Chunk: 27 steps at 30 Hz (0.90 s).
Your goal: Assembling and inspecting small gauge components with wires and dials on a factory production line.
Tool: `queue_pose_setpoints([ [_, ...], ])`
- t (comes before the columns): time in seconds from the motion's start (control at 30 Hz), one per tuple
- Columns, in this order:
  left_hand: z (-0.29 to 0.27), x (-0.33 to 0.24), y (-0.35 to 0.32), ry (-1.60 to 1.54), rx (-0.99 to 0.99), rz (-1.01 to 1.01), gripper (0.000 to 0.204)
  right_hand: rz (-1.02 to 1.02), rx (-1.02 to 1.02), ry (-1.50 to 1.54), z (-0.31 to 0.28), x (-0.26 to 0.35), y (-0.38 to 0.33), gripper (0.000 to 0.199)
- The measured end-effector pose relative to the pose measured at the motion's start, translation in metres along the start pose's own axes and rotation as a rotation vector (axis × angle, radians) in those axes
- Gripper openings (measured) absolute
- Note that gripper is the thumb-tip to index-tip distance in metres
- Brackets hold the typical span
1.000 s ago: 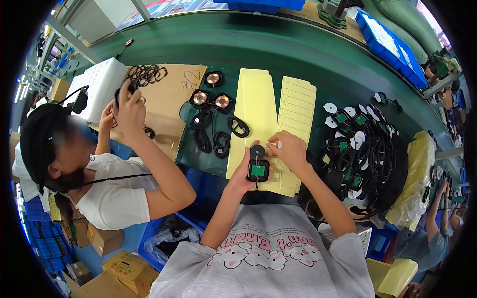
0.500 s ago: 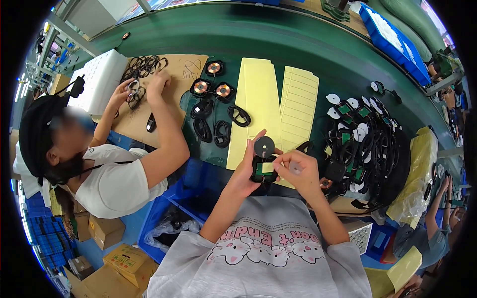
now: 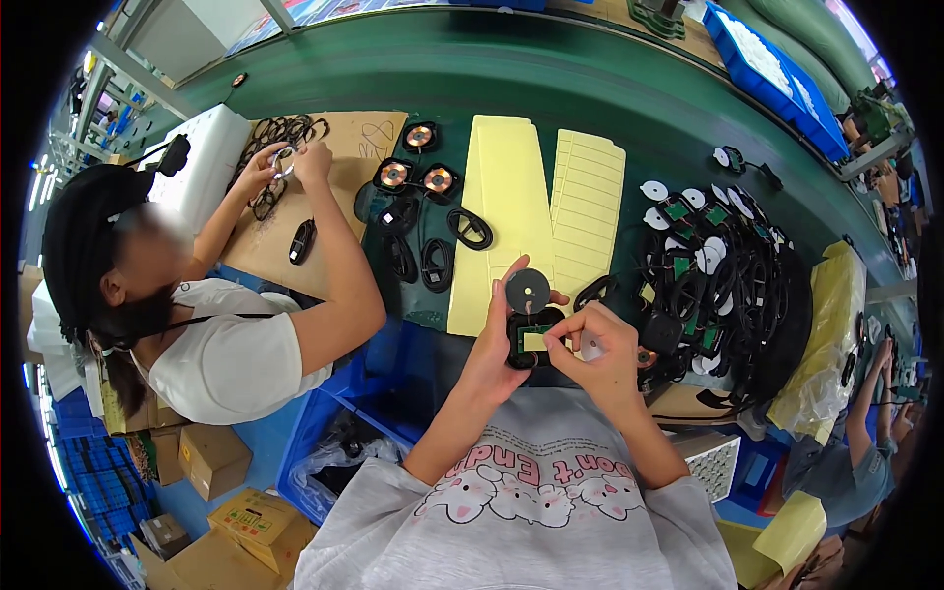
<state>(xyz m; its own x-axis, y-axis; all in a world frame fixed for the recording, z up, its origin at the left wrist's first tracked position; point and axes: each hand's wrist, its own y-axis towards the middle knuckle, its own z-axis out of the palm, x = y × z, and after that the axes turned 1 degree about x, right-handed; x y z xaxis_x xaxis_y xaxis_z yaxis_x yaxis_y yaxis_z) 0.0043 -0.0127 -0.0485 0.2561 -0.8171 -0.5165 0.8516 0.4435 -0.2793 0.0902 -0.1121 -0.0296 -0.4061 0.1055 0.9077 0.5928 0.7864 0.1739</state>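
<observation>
My left hand (image 3: pixel 489 349) is closed round an open black housing (image 3: pixel 516 358) with a green circuit board (image 3: pixel 531 330) inside. A dark round disc (image 3: pixel 528 291) with a pale centre stands up from the housing's far end, seemingly joined by short wires. Over the board, my right hand (image 3: pixel 610 364) pinches a small pale yellow strip (image 3: pixel 534 342) between thumb and fingertips; whether it sticks to the board I cannot tell. A white disc (image 3: pixel 591 346) shows against the right fingers. Yellow sheets (image 3: pixel 506 197) lie just beyond both hands.
To the right is a heap of cabled circuit boards (image 3: pixel 682 265) with white discs. Coiled black cables (image 3: pixel 438 264) and copper-coil units (image 3: pixel 440 179) lie left of the sheets. At far left a co-worker (image 3: pixel 236 344) handles a cable over cardboard (image 3: pixel 349 147). A blue bin (image 3: pixel 295 442) stands below.
Both my hands and the housing have shifted slightly right, and the view has moved a little. The yellow strip stays pinched over the board. The co-worker's hands have drawn closer together.
</observation>
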Motion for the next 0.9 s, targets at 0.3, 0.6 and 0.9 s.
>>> queue_pose_setpoints([
  [0.3,-0.026,0.025,0.015,-0.019,-0.029,0.064,0.045,-0.117,-0.171,-0.677,-0.002,-0.006,0.000,0.024],
  [0.6,0.001,0.022,0.016,0.076,-0.119,0.122,0.046,-0.489,-0.046,-0.827,-0.008,-0.014,-0.005,0.015],
  [0.9,-0.003,0.019,0.017,0.013,-0.203,0.123,0.045,-0.626,0.108,-0.841,-0.008,-0.015,0.013,0.008],
])
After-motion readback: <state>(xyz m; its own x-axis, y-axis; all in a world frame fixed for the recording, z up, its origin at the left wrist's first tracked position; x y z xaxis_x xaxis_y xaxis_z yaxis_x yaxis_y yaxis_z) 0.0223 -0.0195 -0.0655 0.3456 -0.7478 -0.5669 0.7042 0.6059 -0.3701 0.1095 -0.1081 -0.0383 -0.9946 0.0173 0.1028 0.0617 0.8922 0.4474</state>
